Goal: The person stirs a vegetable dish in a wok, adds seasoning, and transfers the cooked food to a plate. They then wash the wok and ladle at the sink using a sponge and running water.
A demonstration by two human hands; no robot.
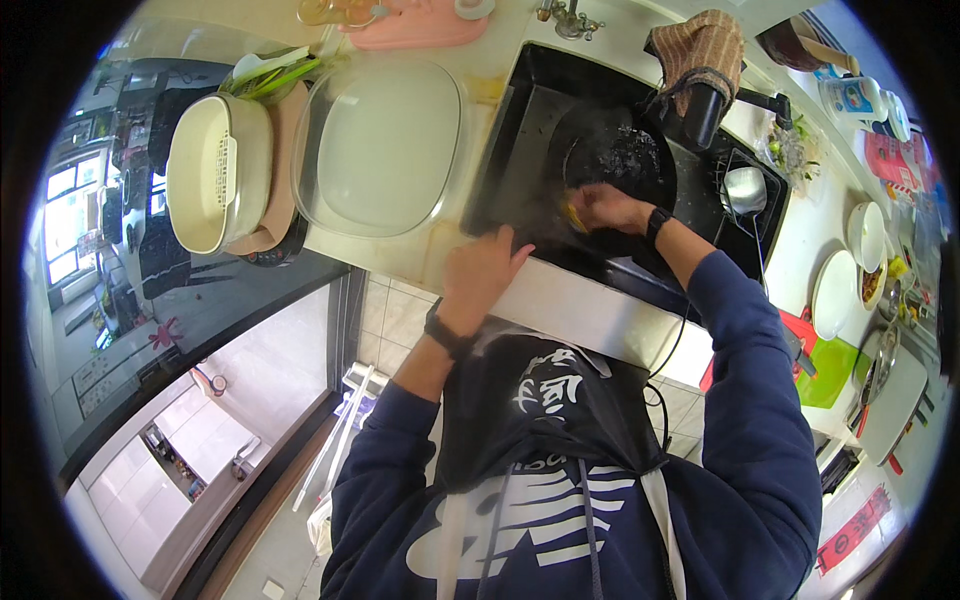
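A round black pan (652, 161) lies in the black sink (517, 142), with wet, shiny patches and a faint haze over it. My right hand (611, 206), blurred, is at the pan's near-left side. Its fingers hold a yellow scrubbing pad (576, 216), mostly hidden by the hand. My left hand (480, 274) rests at the sink's front left edge, its thumb spread from the fingers and nothing seen in it. At the sink's far right, a brown striped cloth (697, 49) is wrapped around a black fixture (703, 116).
Left of the sink lies a large translucent lid (390, 146), with a cream plastic basin (199, 172) beyond it. A metal ladle (744, 189) sits in a wire rack at the sink's right. White bowls (866, 236), a plate (834, 294) and a green cutting board (829, 375) occupy the right counter.
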